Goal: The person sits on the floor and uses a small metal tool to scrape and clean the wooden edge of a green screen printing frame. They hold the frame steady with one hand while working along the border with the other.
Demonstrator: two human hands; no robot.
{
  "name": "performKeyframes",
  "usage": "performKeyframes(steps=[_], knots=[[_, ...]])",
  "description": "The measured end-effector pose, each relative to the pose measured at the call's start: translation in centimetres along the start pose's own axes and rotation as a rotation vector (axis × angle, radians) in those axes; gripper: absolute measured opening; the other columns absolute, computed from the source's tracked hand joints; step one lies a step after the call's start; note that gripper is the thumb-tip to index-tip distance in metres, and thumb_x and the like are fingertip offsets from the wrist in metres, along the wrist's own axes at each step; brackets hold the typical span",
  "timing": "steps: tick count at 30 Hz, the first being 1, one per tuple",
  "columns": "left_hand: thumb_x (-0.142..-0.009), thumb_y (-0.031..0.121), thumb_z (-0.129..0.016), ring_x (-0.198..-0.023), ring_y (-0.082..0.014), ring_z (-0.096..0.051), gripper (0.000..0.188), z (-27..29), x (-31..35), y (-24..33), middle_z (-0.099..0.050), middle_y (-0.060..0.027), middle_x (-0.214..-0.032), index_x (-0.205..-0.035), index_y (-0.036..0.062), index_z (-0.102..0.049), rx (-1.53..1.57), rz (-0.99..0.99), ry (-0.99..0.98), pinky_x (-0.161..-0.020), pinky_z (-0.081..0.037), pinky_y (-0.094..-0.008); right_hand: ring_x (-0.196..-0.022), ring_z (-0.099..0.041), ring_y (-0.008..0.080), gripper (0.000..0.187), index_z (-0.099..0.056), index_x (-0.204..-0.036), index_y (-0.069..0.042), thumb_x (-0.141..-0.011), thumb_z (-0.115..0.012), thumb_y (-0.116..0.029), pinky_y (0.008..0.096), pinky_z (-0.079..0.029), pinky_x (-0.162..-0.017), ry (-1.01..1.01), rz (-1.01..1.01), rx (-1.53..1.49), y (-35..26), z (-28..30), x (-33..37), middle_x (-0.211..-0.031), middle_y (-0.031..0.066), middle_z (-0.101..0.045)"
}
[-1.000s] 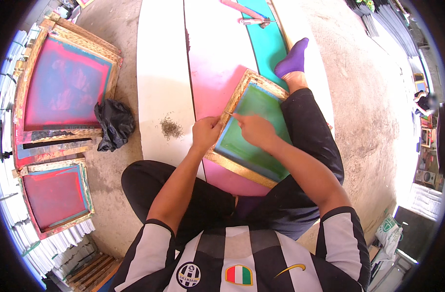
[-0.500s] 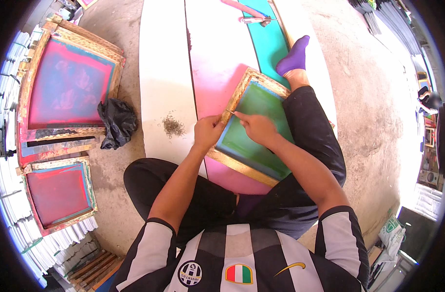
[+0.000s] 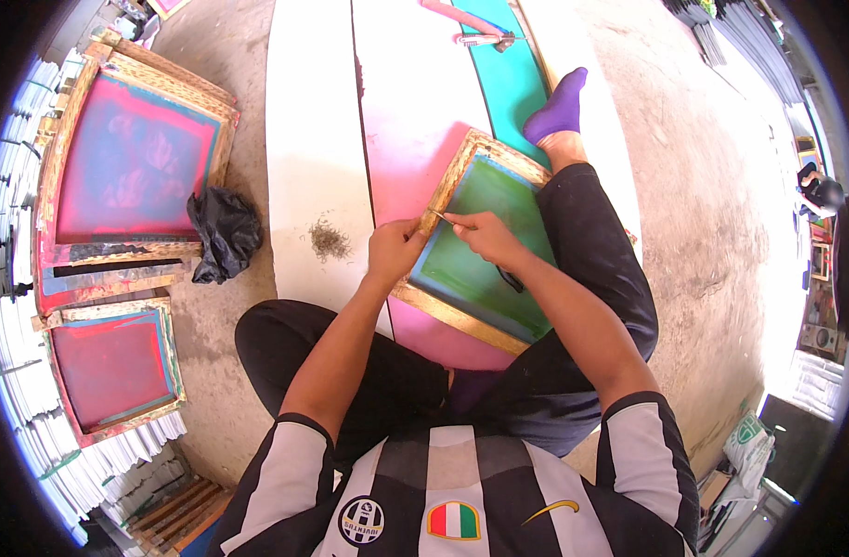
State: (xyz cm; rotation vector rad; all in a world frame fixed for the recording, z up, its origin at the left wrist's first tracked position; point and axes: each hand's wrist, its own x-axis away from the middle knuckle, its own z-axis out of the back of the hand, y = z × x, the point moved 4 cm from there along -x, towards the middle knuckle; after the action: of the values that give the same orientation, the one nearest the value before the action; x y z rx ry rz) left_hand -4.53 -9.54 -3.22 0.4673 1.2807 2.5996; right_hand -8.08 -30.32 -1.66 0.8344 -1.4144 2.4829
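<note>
A wooden-framed printing screen (image 3: 480, 330) with green mesh (image 3: 485, 302) lies tilted across the boards between my legs. My left hand (image 3: 394, 249) is closed on the frame's left side, thumb toward the wood. From the right, my right hand (image 3: 487, 235) reaches over the mesh, closed around a slim tool whose thin metal tip (image 3: 437, 215) meets the same frame side beside my left fingers. The tool's dark handle end (image 3: 510, 279) shows below my right hand; its exact kind is unclear. Left of my left hand is a small pile of thin bits, like staples (image 3: 329, 239).
Pliers-like tool (image 3: 480, 40) and a pink-handled tool (image 3: 457, 14) lie at the board's far end. My socked foot (image 3: 559, 110) rests beyond the screen. Other screens (image 3: 136, 167) and a black plastic bag (image 3: 225, 234) stand at left. A person (image 3: 819, 192) is far right.
My right hand has shifted slightly and turned, so the tool's dark handle end shows more below it. My left hand stays on the frame.
</note>
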Motion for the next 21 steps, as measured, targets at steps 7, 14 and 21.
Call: performKeyframes(steps=[7, 14, 21], knots=[[-0.09, 0.026, -0.066, -0.073, -0.0339, -0.07, 0.034, -0.3, 0.5, -1.3, -0.071, -0.0175, -0.081, -0.119, 0.0135, -0.077, 0.089, -0.017, 0.031, -0.069, -0.053, -0.0448, -0.07, -0.066, 0.0179, 0.041, -0.064, -0.148, -0.017, -0.108, -0.057, -0.026, 0.0397, -0.055, -0.066, 0.194, 0.28, 0.323, 0.8, -0.5, -0.1, -0.086, 0.0076, -0.071], [-0.093, 0.027, -0.067, -0.075, -0.0342, -0.071, 0.034, -0.3, 0.8, -0.5, -0.071, -0.0187, -0.083, -0.123, 0.0125, -0.076, 0.056, -0.048, 0.02, -0.071, -0.054, -0.045, -0.058, -0.053, 0.014, 0.047, -0.056, -0.155, -0.021, -0.111, -0.054, -0.035, 0.0337, -0.048, -0.056, -0.226, -0.236, -0.465, 2.2, 0.2, -1.8, -0.085, 0.0005, -0.061], [-0.094, 0.03, -0.071, -0.084, -0.0366, -0.073, 0.039, 0.1, 2.3, -1.6, -0.074, -0.0217, -0.094, -0.125, 0.006, -0.074, 0.039, -0.04, -0.006, -0.076, -0.056, -0.0442, -0.089, -0.076, 0.0306, 0.045, -0.059, -0.152, -0.024, -0.108, -0.057, -0.033, 0.0457, -0.059, -0.08, 0.162, 0.185, 0.125, 1.9, -0.5, -0.3, -0.107, 0.0142, -0.078]])
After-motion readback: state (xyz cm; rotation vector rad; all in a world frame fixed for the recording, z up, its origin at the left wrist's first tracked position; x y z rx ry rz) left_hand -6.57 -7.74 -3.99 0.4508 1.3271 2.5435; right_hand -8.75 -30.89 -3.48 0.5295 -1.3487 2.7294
